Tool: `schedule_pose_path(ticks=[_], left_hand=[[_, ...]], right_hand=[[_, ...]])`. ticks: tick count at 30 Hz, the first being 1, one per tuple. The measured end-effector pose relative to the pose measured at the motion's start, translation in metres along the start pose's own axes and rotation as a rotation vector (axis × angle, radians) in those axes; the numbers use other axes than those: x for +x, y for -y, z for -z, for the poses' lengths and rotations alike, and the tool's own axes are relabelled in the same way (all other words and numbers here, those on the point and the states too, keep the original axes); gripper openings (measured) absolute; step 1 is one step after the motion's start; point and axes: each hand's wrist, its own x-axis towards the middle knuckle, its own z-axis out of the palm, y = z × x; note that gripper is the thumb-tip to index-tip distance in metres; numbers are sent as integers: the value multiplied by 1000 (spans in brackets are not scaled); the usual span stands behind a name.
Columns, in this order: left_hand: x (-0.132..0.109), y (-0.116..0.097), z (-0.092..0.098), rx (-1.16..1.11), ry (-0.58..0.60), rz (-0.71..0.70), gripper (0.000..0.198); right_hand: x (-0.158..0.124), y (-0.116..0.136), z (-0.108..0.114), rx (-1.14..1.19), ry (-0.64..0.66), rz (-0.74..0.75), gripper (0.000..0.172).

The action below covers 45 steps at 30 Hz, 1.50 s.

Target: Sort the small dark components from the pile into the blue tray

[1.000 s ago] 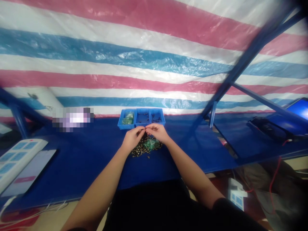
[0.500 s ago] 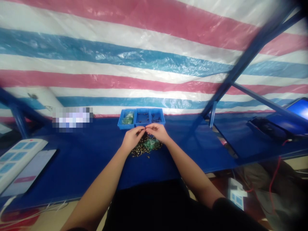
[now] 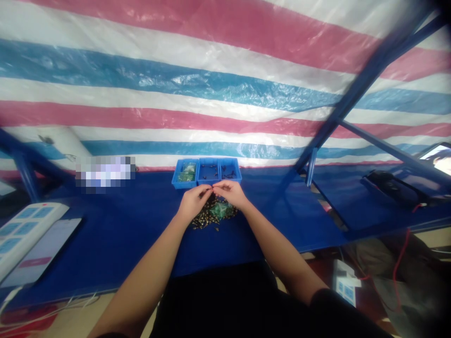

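Observation:
My left hand [image 3: 194, 201] and my right hand [image 3: 230, 193] meet fingertip to fingertip above a pile of small brass-and-dark metal pieces [image 3: 204, 218]. Both are closed in a pinch; a small dark piece shows at the fingertips, too tiny to name. On the pile's right side lies a crumpled green plastic bag [image 3: 221, 210]. Just beyond my hands stand three joined blue bins. The left bin [image 3: 176, 180] holds a green packet [image 3: 187, 172]. A few small dark pieces lie in the middle bin [image 3: 208, 179] and in the right bin [image 3: 236, 163].
Everything stands on a blue table [image 3: 116, 239]. At the left are a white power strip [image 3: 31, 230], a phone [image 3: 45, 256] and a blurred-out bright object [image 3: 105, 173]. A dark object [image 3: 387, 185] sits at the right, past a blue metal frame post [image 3: 312, 166]. Striped sheeting [image 3: 211, 94] hangs behind.
My hands keep nearly the same pinched pose over the pile. At the far right, the screen has turned from blue to a bright picture.

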Motion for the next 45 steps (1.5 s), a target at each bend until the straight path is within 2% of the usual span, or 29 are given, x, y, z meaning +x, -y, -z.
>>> schedule_pose_path(ticks=[15,24,32,41,45], left_hand=[[0,0,1,9,51,13,28],[0,1,-1,16,-5,-26,25],[0,1,0,31,25,-17,25],[0,3,-2,29,-18,-31,23],[0,1,-1,17,0,-46,23]], right_hand=[[0,0,-1,20,-5,-9,32],[0,-2,0,3,-5,-17,33],[0,1,-2,35,-3,-8,34],[1,-1,0,1,-6,-20,37],[0,3,-1,4,-6,-25,38]])
